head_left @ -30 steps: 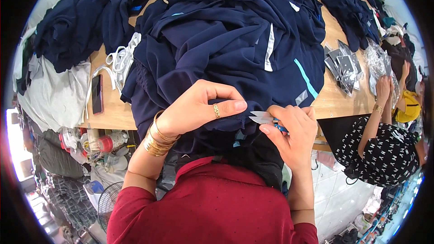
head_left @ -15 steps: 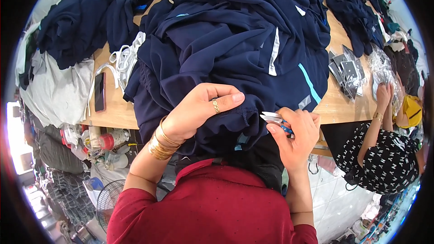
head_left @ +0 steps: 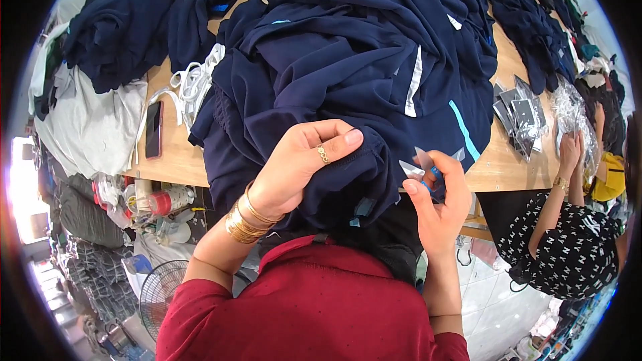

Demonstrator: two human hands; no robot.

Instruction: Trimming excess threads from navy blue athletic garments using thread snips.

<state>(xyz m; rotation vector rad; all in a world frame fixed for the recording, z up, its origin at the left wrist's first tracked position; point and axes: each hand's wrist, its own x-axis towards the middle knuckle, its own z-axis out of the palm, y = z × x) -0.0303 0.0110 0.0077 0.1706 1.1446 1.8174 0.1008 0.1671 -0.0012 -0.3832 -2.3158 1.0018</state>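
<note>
A large navy garment (head_left: 307,80) lies heaped over the wooden table and hangs over its near edge. My left hand (head_left: 304,160), with a ring and gold bangles, pinches a seamed edge of it between thumb and fingers. In my right hand (head_left: 441,194) is a pair of thread snips (head_left: 421,164) with blue on the handle. Their two blades stand apart, pointing up and left, a short way right of the pinched cloth. A white strip (head_left: 414,83) and a light blue strip (head_left: 464,127) show on the garment.
On the wooden table (head_left: 177,168) lie a phone (head_left: 154,130), white cords (head_left: 195,83) and more navy clothing (head_left: 134,27) at left. Clear packets (head_left: 520,115) lie at right, near a co-worker (head_left: 568,244) handling plastic bags. A fan (head_left: 164,291) stands low at left.
My right hand has moved slightly right, away from the pinched edge, and the snips' blades have spread wider. My left hand keeps its pinch. The whole view has shifted a little.
</note>
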